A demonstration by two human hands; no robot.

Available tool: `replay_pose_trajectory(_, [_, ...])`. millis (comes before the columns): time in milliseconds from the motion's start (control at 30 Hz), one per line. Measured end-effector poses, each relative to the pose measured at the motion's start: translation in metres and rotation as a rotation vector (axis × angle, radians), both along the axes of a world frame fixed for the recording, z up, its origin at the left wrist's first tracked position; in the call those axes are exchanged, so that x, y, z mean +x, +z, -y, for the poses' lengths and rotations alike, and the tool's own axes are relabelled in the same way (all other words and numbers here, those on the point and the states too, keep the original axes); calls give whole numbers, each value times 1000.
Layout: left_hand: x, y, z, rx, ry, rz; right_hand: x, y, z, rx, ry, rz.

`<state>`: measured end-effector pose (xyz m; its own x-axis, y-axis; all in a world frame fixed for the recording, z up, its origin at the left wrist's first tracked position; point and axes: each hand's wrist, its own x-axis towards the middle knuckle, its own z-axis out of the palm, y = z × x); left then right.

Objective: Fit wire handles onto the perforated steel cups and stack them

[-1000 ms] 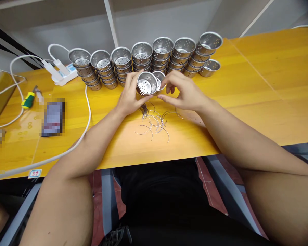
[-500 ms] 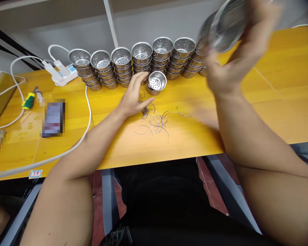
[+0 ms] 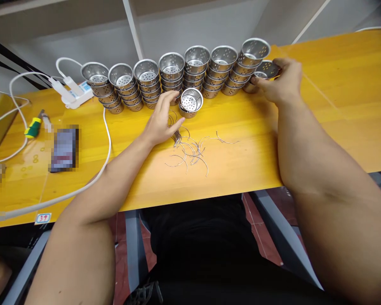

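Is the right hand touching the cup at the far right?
Touching. The head view shows the right hand pinching the cup between thumb and fingers.

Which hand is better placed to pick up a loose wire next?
The left hand, probably: it is open, close to the wires; the right hand is farther away, holding a cup.

The cups [image 3: 190, 101] are silver with dotted hole patterns, the wires [image 3: 177, 140] silver, the table [image 3: 235, 165] yellow-orange, the handle [image 3: 34, 128] green and yellow, the cable [image 3: 109, 140] white, the floor [image 3: 257, 226] red.
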<state>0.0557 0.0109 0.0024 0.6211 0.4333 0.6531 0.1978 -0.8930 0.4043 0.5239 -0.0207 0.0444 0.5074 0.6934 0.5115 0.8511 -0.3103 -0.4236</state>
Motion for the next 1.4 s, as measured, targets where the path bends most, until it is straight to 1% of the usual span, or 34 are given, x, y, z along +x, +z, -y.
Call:
replay_pose_trajectory(100, [0, -1, -1, 5, -20, 12, -6, 7, 4, -130, -83, -96])
replay_pose_trajectory(133, [0, -1, -1, 6, -25, 11, -8, 10, 6, -144, -89, -106])
replay_pose_trajectory(200, [0, -1, -1, 6, -29, 5, -14, 13, 8, -155, -90, -112])
replay_pose_trajectory(300, [0, 0, 0, -3, -32, 0, -18, 12, 8, -163, -68, -154])
replay_pose_trajectory(367, [0, 0, 0, -10, -35, -2, -14, 9, 7, -113, -61, -218])
replay_pose_trajectory(433, [0, 1, 1, -17, -27, -8, -2, 9, 6, 49, -57, -262])
replay_pose_trajectory(500, [1, 1, 3, -21, -8, -14, 13, 13, 7, 332, -38, -244])
replay_pose_trajectory(533, [1, 2, 3, -23, 1, -15, 20, 18, 10, 488, 6, -205])
replay_pose_trajectory(567, [2, 2, 4, -23, 7, -15, 23, 24, 14, 648, 65, -152])
replay_pose_trajectory(600, [2, 2, 4, -24, 11, -12, 22, 31, 18, 777, 153, -88])
replay_pose_trajectory(667, [2, 1, 4, -25, 13, -5, 5, 45, 30, 950, 349, 13])
replay_pose_trajectory(700, [2, 1, 4, -27, 13, -4, -12, 50, 37, 891, 453, 12])
replay_pose_trajectory(733, [1, 1, 3, -31, 14, -4, -32, 54, 44, 782, 564, -3])
replay_pose_trajectory(800, [0, -1, 3, -42, 13, -14, -77, 53, 57, 487, 796, -30])
replay_pose_trajectory(867, [-1, -2, 2, -51, 4, -24, -118, 42, 64, 150, 1070, -43])
replay_pose_trajectory(900, [-1, -4, 1, -52, -4, -26, -134, 34, 66, 28, 1146, -45])
replay_pose_trajectory(933, [-1, -5, 1, -52, -12, -26, -146, 25, 65, -41, 1179, -47])
replay_pose_trajectory(967, [-1, -6, 1, -54, -17, -25, -154, 15, 64, -74, 1182, -40])
replay_pose_trajectory(1033, [-1, -7, 1, -61, -19, -25, -162, 0, 59, -80, 1146, -31])
replay_pose_trajectory(1100, [-1, -7, 1, -69, -10, -29, -163, -7, 53, -56, 1120, -49])
replay_pose_trajectory(1167, [-1, -8, 1, -71, -5, -36, -163, -6, 50, -20, 1111, -98])
replay_pose_trajectory(1267, [-2, -9, -1, -80, -8, -45, -165, 1, 51, 32, 1097, -157])
replay_pose_trajectory(1400, [-2, -9, -2, -129, -8, -67, -169, 3, 55, 59, 1094, -107])
